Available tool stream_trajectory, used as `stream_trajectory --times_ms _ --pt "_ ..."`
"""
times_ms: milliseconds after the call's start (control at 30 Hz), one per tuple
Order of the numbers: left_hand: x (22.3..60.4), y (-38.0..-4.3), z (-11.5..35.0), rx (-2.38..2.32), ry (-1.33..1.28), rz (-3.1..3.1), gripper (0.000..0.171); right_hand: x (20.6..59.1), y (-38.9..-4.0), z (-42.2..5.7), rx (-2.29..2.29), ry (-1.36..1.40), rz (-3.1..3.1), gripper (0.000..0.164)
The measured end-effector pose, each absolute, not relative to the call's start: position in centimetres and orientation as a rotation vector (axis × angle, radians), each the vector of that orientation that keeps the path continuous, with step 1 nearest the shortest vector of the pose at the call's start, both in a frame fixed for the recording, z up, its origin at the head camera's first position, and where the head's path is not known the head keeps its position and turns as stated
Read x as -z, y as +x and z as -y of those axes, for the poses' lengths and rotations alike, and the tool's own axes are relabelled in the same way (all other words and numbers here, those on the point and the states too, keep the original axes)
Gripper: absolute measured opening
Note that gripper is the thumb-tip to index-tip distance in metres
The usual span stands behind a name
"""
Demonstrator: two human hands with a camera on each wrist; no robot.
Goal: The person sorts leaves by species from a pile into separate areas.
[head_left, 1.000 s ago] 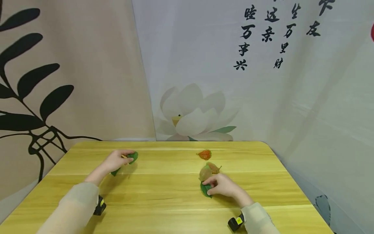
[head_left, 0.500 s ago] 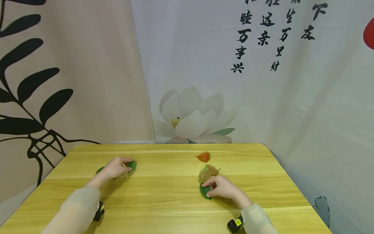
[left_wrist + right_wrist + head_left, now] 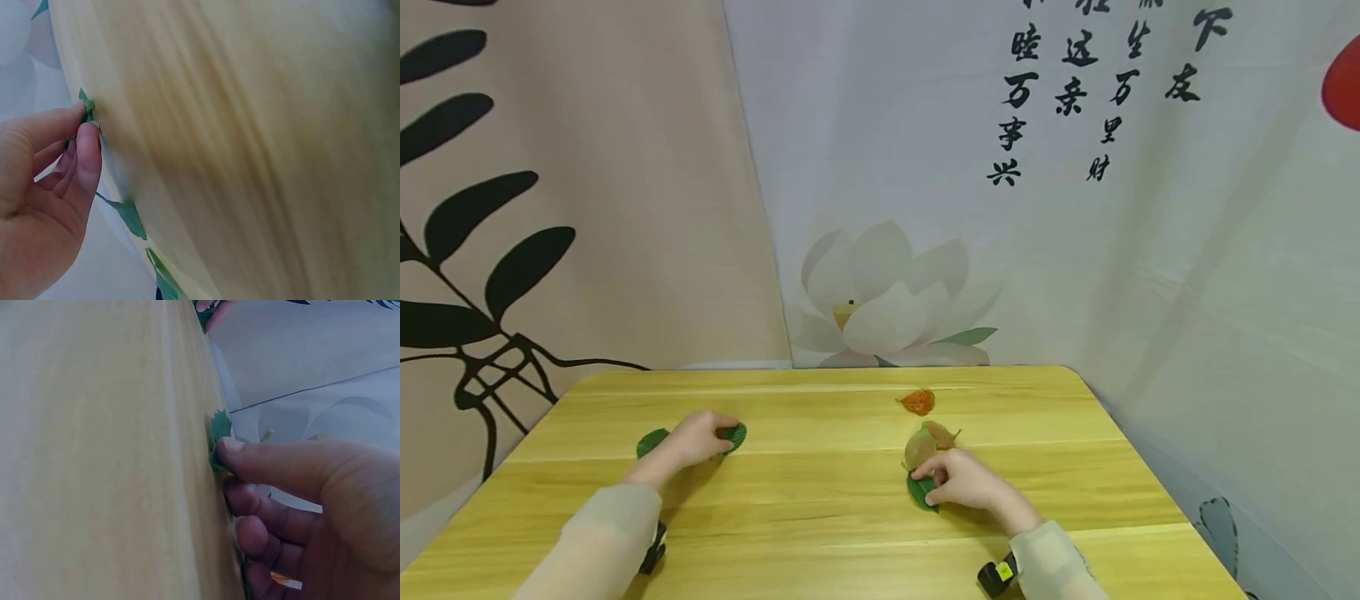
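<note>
My left hand (image 3: 700, 437), at the left of the table, pinches a green toothed leaf (image 3: 734, 435) between thumb and fingers. Behind that wrist lies a second green leaf (image 3: 651, 442). In the left wrist view, two green leaf pieces (image 3: 130, 217) show below the pinched leaf (image 3: 87, 103). Right of centre, my right hand (image 3: 966, 482) holds another toothed green leaf (image 3: 919, 490) by thumb and fingertips, low at the tabletop. Touching or close beyond it are a pale papery husk (image 3: 919, 450) and a tan husk (image 3: 942, 434). An orange papery husk (image 3: 919, 402) lies farther back.
The yellow wooden table (image 3: 820, 517) ends at a straight back edge with rounded corners. Behind it hangs a printed cloth (image 3: 880, 183) with a lotus, dark leaves and writing. A black wrist camera (image 3: 997, 577) sits under the right sleeve.
My left hand has come down and nearer with its leaf, and a leaf behind the wrist has come into view. My right hand stays almost still. The head view has shifted slightly.
</note>
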State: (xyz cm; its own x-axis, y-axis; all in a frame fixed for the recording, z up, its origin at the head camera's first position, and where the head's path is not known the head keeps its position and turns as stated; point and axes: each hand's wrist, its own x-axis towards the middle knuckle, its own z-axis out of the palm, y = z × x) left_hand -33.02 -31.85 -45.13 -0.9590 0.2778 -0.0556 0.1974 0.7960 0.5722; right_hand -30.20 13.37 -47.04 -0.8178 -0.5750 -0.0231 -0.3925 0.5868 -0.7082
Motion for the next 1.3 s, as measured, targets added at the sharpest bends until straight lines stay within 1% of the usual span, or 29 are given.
stream_trajectory --times_ms 233,433,767,933,1133,1300 --pt "45.4 -32.8 32.5 -1.009 0.27 -2.786 0.047 47.1 -30.2 -13.2 1.053 -0.814 -2.601 0.03" --pt "45.2 -32.5 32.5 -1.0 0.216 -2.806 0.047 47.0 -30.2 -13.3 1.09 -0.802 -2.579 0.029" --pt "44.7 -31.8 32.0 -1.125 0.02 -2.692 0.048 46.5 -30.5 -12.7 1.193 -0.816 -2.572 0.03" --pt "44.7 -31.5 32.0 -1.189 -0.021 -2.653 0.048 45.3 -30.8 -11.1 1.274 -0.802 -2.59 0.03" --pt "45.2 -31.4 32.1 -1.241 -0.017 -2.631 0.049 43.9 -31.4 -7.7 1.348 -0.788 -2.562 0.029" --pt "45.5 -31.6 32.3 -1.254 0.025 -2.606 0.049 43.9 -32.4 -4.6 1.402 -0.796 -2.5 0.029"
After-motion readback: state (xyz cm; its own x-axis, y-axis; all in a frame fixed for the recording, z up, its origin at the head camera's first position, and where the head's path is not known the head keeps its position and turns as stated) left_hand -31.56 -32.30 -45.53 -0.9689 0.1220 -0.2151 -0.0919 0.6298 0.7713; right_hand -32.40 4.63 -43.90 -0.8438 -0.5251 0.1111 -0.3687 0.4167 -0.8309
